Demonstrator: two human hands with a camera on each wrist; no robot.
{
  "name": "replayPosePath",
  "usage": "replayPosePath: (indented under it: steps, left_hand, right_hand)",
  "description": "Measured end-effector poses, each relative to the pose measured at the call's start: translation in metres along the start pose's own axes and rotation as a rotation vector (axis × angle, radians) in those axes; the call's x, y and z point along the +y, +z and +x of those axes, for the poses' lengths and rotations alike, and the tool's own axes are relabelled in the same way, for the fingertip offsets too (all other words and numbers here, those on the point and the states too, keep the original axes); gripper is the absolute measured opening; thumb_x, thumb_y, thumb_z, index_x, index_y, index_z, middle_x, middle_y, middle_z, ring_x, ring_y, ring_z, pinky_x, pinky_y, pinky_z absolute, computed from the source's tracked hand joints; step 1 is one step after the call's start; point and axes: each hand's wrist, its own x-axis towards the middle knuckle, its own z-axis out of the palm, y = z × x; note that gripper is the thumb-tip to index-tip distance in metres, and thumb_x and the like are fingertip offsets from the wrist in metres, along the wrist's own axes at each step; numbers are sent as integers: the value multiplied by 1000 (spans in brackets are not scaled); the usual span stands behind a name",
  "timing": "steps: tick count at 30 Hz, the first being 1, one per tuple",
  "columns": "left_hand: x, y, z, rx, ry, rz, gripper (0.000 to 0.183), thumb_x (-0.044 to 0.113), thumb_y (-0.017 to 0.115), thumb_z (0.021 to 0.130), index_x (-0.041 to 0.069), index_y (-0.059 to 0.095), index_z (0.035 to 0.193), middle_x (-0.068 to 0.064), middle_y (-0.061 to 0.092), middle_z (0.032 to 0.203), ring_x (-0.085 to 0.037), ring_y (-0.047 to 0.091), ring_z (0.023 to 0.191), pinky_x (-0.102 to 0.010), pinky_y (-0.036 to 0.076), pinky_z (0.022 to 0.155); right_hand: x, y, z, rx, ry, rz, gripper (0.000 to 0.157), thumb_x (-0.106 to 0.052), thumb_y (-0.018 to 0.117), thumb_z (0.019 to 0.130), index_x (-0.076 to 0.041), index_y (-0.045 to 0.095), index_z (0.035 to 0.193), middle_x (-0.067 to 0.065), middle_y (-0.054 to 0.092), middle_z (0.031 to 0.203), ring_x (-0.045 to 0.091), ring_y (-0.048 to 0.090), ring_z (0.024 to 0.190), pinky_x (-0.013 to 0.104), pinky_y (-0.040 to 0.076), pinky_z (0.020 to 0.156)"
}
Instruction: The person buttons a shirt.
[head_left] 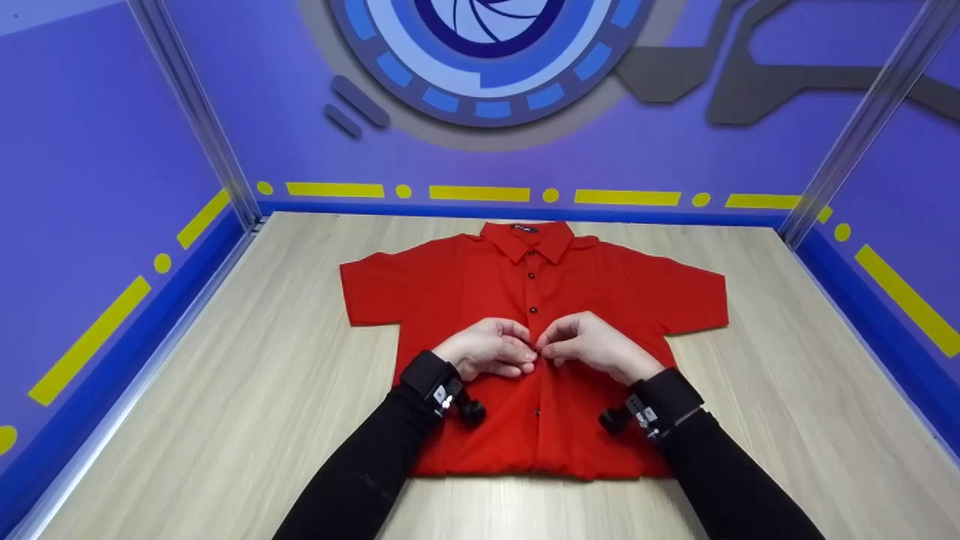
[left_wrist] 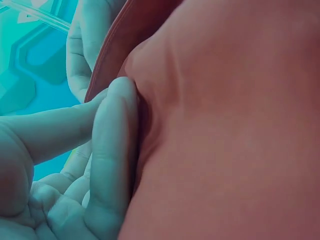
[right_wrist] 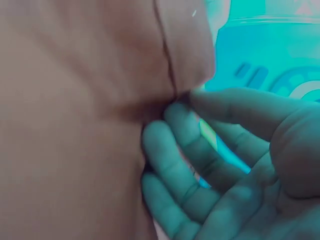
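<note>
A red short-sleeved shirt (head_left: 465, 285) lies front up on the table, its collar away from me. Dark buttons run down the middle of its front. My left hand (head_left: 491, 349) pinches the front edge between thumb and finger at mid-chest. Close beside it, my right hand (head_left: 589, 343) pinches the facing edge, the fingertips of both hands nearly meeting. In the left wrist view, the cloth (left_wrist: 215, 125) rises in a fold at the fingertips. The right wrist view has thumb and finger together on the placket (right_wrist: 185, 55). The button between the fingers is mostly hidden.
The shirt rests on a light wood table (head_left: 247, 360). Blue-purple panels (head_left: 247, 90) with yellow marks enclose the back and sides, joined by metal corner posts (head_left: 202, 112). A dark band with a small camera (head_left: 471, 412) sits on each wrist.
</note>
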Motion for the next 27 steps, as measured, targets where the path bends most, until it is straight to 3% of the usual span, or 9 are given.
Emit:
replayPosePath:
  steps: [7,19,27]
  left_hand:
    - [1,-1,0,-6,1,-5,38,4,72,84,5,55,117,-10,72,96,-17,71,80,-26,58,66]
    - [2,-2,1,-21,8,-34,35,2,69,86,6,53,117,-7,71,91,-15,70,77,-23,57,64]
    - [0,-3,2,-2,28,-28,32,1,69,85,6,55,113,-6,71,88,-16,70,76,-24,56,63]
  right_hand:
    - [4,-4,1,6,-49,-11,19,-15,75,85,-7,75,101,13,73,97,35,67,89,41,56,81]
    - [16,-6,8,26,-128,-32,20,-27,78,82,-15,77,97,8,73,94,28,68,84,38,57,79]
    - [12,-2,8,60,-160,-119,18,-32,78,82,-20,76,95,3,73,93,22,66,85,36,55,78]
